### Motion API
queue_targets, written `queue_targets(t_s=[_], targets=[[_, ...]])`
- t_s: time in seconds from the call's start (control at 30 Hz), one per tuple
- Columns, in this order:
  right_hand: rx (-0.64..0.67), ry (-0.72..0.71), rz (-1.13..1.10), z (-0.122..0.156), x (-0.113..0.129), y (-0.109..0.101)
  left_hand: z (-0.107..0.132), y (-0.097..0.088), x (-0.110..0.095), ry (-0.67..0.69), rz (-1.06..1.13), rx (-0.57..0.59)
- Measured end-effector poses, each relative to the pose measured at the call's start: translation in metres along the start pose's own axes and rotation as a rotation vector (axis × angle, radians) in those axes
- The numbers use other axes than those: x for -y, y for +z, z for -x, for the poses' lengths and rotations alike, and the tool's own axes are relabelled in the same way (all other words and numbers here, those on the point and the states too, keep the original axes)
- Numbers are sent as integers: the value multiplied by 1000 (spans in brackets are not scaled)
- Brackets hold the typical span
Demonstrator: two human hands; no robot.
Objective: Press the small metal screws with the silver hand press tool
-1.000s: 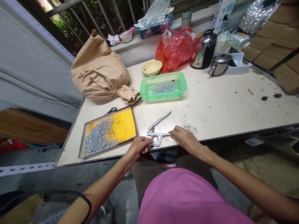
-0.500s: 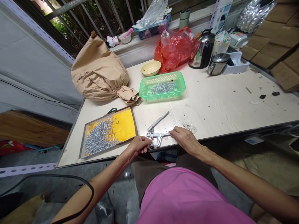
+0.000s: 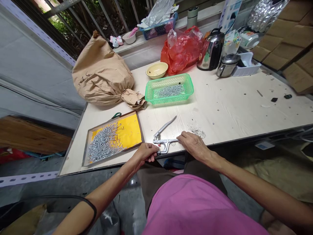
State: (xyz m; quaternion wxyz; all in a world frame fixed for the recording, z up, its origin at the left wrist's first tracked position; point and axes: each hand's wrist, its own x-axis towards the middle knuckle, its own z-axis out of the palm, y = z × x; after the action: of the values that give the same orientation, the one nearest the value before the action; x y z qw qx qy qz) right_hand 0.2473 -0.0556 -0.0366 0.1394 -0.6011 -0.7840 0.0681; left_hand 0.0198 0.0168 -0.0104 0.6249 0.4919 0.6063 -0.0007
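Note:
A metal plier-like hand tool (image 3: 163,137) lies at the table's front edge with its upper handle raised. My left hand (image 3: 146,152) is pinched at the tool's jaw end, its fingers closed on something too small to make out. My right hand (image 3: 193,144) rests on the lower handle and holds it down against the table (image 3: 232,107). To the left sits a flat tray (image 3: 112,137) with a yellow sheet and a heap of small silver metal parts. Behind the tool stands a green plastic basket (image 3: 169,88) with more of the same parts.
A tied brown paper sack (image 3: 104,76) lies at the back left, green-handled scissors (image 3: 116,115) by the tray. A yellow bowl (image 3: 156,70), a red plastic bag (image 3: 184,49), a steel kettle (image 3: 211,49) and a steel pot (image 3: 227,65) line the back. Cardboard boxes (image 3: 288,49) stack at right.
Both hands stay on the tool in the same grip. Only the head camera has shifted slightly, so the scene sits a little lower left.

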Motion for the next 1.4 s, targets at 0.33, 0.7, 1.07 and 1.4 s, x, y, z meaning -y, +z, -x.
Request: queue_targets(t_s=[0.33,0.7,1.07,1.4], targets=[[52,-14,-8,-1,-3,-2,-6,-5,-5,-16,-47,78],[245,-256,-9,-73,-36,-11,-5,-5,-5,-32,-30,76],[219,-249,54,-63,-26,-16,-4,-4,-8,-49,-49,67],[238,-140,-43,-51,-11,-29,20,15,-7,451,-717,-401]])
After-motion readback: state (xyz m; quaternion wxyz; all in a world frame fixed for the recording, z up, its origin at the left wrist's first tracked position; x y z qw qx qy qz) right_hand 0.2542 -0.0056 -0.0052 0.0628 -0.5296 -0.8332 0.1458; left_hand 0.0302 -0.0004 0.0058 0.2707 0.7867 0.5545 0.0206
